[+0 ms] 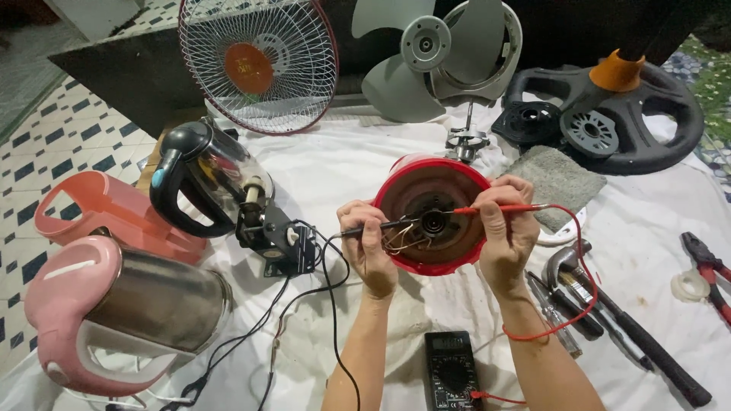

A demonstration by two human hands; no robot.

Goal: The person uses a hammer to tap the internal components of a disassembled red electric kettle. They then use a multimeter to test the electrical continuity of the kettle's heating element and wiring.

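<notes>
A red round appliance base point(411, 176) lies tipped toward me on the white cloth, its underside with bare wires and a central hub exposed. My left hand point(369, 243) pinches a black meter probe point(381, 226) whose tip touches the wires inside the base. My right hand point(506, 232) holds a red probe point(495, 208) pointing into the hub. Red and black leads run down to a black multimeter point(451, 371) between my forearms.
Two kettles, pink point(114, 312) and black-handled steel point(205, 179), lie at left by a pink lid point(106, 213). A fan grille point(259, 61), fan blade point(415, 53) and black fan base point(609, 114) stand behind. Hammer point(624, 327), screwdrivers and red pliers point(708, 274) lie right.
</notes>
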